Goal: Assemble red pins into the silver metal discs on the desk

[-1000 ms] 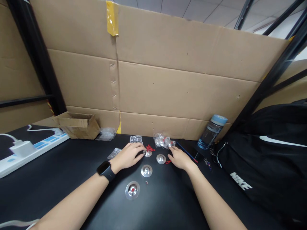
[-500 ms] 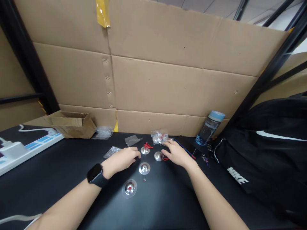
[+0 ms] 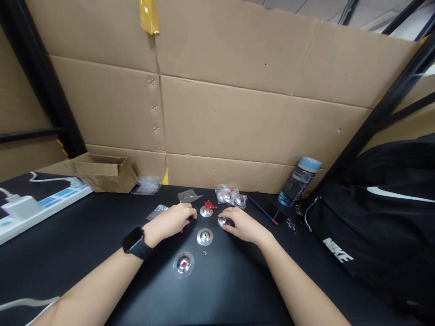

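My left hand is closed over the black table, with a bit of something red showing at its fingers. Under the fingers of my right hand is a small metal disc, gripped at its edge. Between the hands sits another disc with a red cord bunched on it. Nearer to me lie a plain silver disc and a disc with a red centre on a clear round rim. A tiny piece rests between those two.
Behind are plastic-wrapped discs, clear bags, and an open cardboard box. On the right stand a blue-lidded bottle and a black bag, near a dark phone. A power strip lies left.
My right hand has drawn back from the wrapped discs and closed on the small disc. My left hand's fingers have curled in, with something red now showing at them.
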A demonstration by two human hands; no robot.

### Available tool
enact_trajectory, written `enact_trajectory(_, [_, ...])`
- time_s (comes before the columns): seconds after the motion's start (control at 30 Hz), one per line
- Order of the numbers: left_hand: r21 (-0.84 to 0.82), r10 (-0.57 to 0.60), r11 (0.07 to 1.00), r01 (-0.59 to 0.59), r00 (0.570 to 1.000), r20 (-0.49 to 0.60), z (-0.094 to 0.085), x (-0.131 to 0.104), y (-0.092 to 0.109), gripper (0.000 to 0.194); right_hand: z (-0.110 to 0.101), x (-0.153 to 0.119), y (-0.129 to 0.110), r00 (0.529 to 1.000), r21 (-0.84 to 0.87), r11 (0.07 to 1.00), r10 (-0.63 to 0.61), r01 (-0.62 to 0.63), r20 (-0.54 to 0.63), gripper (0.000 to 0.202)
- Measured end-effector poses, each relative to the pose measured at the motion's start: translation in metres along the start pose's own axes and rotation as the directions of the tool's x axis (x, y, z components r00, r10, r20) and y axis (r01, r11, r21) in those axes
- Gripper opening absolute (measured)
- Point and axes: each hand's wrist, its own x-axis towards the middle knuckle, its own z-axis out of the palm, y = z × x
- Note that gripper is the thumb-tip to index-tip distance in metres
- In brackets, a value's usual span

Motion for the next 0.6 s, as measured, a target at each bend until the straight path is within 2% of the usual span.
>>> enact_trajectory(0.17, [-0.092,0.078,0.992,-0.084,0.995,-0.066,0.007,0.004,0.003,0.043,0.003,0.002,0.001,0.999,0.002,1.000,0.007,-0.007,-0.053,0.028])
enact_trajectory(0.33, [-0.105,0.013,0.994,-0.019,0.998,-0.061,0.017,0.006,0.002,0.041,0.000,0.003,-0.002,0.990,0.042,0.999,0.018,-0.013,-0.141,0.031])
enact_trajectory(0.43, [-0.123,0.015,0.992,-0.024,0.997,-0.072,0.018,0.005,0.002,0.038,-0.003,0.004,-0.009,0.978,0.069,0.998,0.005,0.010,-0.206,0.032])
enact_trajectory(0.6, [-0.184,0.013,0.982,-0.049,0.981,-0.195,0.015,0.007,0.004,0.036,-0.004,0.006,-0.023,0.967,0.103,0.989,-0.076,0.103,-0.242,0.032])
